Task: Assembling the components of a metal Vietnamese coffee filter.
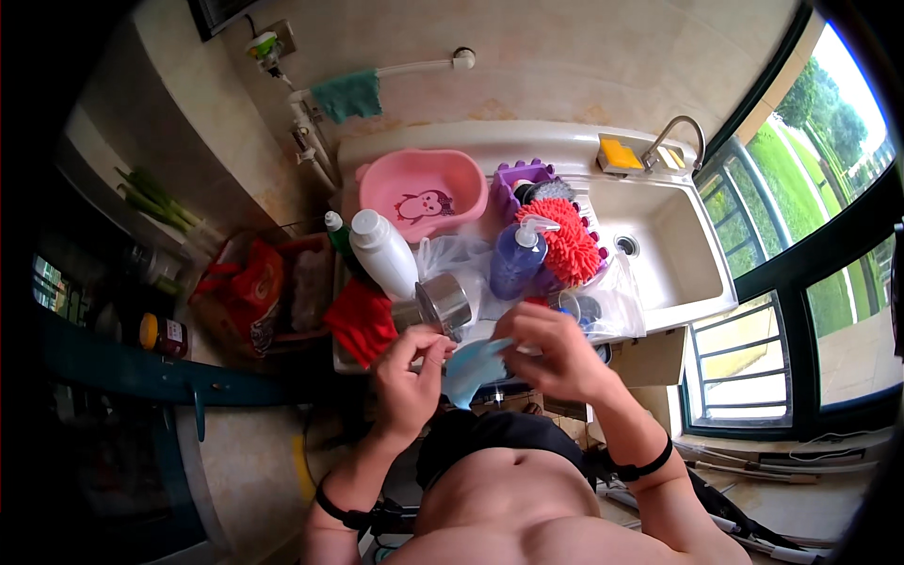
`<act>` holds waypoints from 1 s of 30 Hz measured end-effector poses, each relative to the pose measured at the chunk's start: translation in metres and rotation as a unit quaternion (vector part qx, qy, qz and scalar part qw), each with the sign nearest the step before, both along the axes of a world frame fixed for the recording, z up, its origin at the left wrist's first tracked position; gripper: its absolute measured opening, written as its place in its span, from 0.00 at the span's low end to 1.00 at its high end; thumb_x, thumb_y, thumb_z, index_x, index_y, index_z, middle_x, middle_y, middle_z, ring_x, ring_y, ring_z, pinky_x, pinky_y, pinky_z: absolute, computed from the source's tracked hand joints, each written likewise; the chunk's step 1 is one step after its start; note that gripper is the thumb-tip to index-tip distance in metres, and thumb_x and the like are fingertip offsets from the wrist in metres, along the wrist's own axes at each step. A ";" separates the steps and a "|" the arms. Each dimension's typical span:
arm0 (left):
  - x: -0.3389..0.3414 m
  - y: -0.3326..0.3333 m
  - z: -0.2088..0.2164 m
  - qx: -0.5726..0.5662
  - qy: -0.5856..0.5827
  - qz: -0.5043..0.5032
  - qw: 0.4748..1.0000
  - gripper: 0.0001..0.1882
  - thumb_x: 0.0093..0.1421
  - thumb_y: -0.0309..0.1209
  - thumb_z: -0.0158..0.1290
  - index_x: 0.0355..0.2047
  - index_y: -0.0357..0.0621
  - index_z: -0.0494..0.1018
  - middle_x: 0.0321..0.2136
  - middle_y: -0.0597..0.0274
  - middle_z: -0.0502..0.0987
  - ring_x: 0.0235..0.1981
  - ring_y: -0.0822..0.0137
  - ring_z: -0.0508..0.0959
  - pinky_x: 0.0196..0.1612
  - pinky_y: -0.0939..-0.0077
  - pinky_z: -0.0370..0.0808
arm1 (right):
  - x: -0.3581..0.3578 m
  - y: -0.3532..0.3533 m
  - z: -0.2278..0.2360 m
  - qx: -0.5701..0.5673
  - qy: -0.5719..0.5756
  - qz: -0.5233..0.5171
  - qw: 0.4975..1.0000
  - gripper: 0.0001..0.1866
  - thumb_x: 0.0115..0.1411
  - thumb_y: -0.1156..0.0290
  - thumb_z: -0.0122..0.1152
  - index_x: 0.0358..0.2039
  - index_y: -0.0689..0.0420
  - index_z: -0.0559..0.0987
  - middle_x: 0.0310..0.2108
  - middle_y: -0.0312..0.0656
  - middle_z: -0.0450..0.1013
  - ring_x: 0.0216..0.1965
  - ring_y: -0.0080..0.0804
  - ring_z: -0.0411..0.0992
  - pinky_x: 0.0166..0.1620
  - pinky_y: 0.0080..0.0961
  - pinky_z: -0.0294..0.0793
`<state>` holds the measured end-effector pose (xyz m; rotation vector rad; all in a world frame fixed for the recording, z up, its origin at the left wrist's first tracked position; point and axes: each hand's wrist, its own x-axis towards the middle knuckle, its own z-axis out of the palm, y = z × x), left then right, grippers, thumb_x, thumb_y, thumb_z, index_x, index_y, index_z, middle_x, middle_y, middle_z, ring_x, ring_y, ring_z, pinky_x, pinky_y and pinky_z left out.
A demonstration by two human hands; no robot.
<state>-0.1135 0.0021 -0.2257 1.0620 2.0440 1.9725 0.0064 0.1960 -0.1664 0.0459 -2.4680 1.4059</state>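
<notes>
A light blue cloth (474,371) hangs between my two hands, in front of the counter. My left hand (411,374) is closed, thumb and fingers pinched at the cloth's left edge. My right hand (554,352) has its fingers curled round the upper right part of the same cloth. Just beyond my left fingertips sits a shiny metal cup (450,299); whether the fingers touch it I cannot tell. A red cloth (362,322) lies left of it, beside a white bottle (384,254). Past my right hand stands a blue-purple pump bottle (517,262).
A pink basin (424,188) stands at the back, near a purple basket (521,177) and a red microfibre mitt (568,243). To the right is a white sink (659,235) with a curved faucet (680,141) and a yellow sponge (620,154). A red bag (252,294) is at left.
</notes>
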 end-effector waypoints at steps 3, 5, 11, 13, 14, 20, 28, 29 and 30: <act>-0.009 0.002 0.000 0.082 -0.244 -0.073 0.964 0.04 0.70 0.25 0.54 0.37 0.37 0.75 0.34 0.55 0.82 0.36 0.65 0.85 0.41 0.72 0.82 | 0.003 0.037 -0.046 0.184 0.045 -0.093 0.977 0.16 0.52 0.85 0.62 0.42 0.61 0.80 0.43 0.50 0.76 0.40 0.51 0.78 0.40 0.38 0.81; -0.006 0.003 0.001 0.122 -0.323 -0.101 0.933 0.04 0.70 0.25 0.54 0.37 0.39 0.75 0.35 0.56 0.83 0.36 0.65 0.84 0.41 0.72 0.82 | 0.004 0.041 -0.067 0.309 0.014 -0.195 0.931 0.22 0.52 0.84 0.62 0.50 0.60 0.79 0.49 0.51 0.75 0.41 0.53 0.79 0.43 0.40 0.81; 0.009 0.009 0.008 0.192 -0.438 -0.159 0.864 0.06 0.72 0.27 0.53 0.43 0.40 0.78 0.38 0.57 0.83 0.39 0.65 0.84 0.45 0.73 0.82 | 0.013 -0.023 0.000 -0.070 0.004 -0.093 0.993 0.05 0.60 0.77 0.69 0.36 0.62 0.81 0.32 0.40 0.73 0.30 0.28 0.75 0.32 0.24 0.75; 0.014 0.017 0.011 0.200 -0.449 -0.173 0.853 0.08 0.72 0.26 0.52 0.46 0.38 0.79 0.38 0.56 0.83 0.40 0.65 0.84 0.46 0.72 0.81 | 0.010 -0.043 0.013 -0.052 0.036 -0.105 0.992 0.06 0.59 0.78 0.70 0.37 0.61 0.82 0.32 0.40 0.73 0.30 0.30 0.75 0.31 0.27 0.76; 0.017 0.019 0.012 0.191 -0.448 -0.177 0.855 0.08 0.72 0.26 0.52 0.46 0.38 0.79 0.39 0.56 0.83 0.40 0.65 0.84 0.47 0.72 0.81 | 0.010 -0.044 0.010 -0.053 0.037 -0.114 0.991 0.06 0.59 0.78 0.70 0.37 0.61 0.82 0.32 0.40 0.73 0.30 0.30 0.75 0.31 0.27 0.76; 0.029 0.031 0.020 0.203 -0.422 -0.212 0.858 0.09 0.71 0.24 0.52 0.48 0.34 0.79 0.46 0.55 0.82 0.46 0.64 0.82 0.51 0.70 0.79 | 0.015 -0.031 -0.008 0.063 0.121 -0.159 0.978 0.12 0.55 0.81 0.69 0.40 0.58 0.81 0.35 0.43 0.72 0.34 0.42 0.77 0.33 0.30 0.78; 0.020 0.027 0.030 0.029 -0.183 -0.123 0.975 0.13 0.63 0.24 0.64 0.46 0.35 0.78 0.45 0.58 0.78 0.46 0.67 0.79 0.51 0.72 0.77 | 0.036 -0.005 0.000 -0.343 0.041 -0.029 0.938 0.03 0.65 0.81 0.61 0.38 0.62 0.76 0.43 0.40 0.68 0.46 0.27 0.71 0.46 0.23 0.76; 0.019 0.027 0.030 0.028 -0.181 -0.125 0.975 0.13 0.63 0.24 0.64 0.46 0.35 0.78 0.45 0.58 0.78 0.46 0.67 0.79 0.51 0.72 0.77 | 0.039 0.000 0.001 -0.343 0.043 -0.031 0.938 0.03 0.65 0.81 0.61 0.38 0.62 0.76 0.43 0.40 0.68 0.46 0.27 0.71 0.46 0.23 0.76; 0.019 0.025 0.030 0.018 -0.031 -0.041 0.999 0.21 0.58 0.27 0.68 0.49 0.36 0.76 0.46 0.58 0.77 0.47 0.66 0.78 0.52 0.71 0.76 | 0.042 0.005 0.001 -0.370 0.053 0.005 0.927 0.03 0.64 0.81 0.61 0.37 0.62 0.76 0.43 0.40 0.69 0.47 0.27 0.71 0.49 0.24 0.74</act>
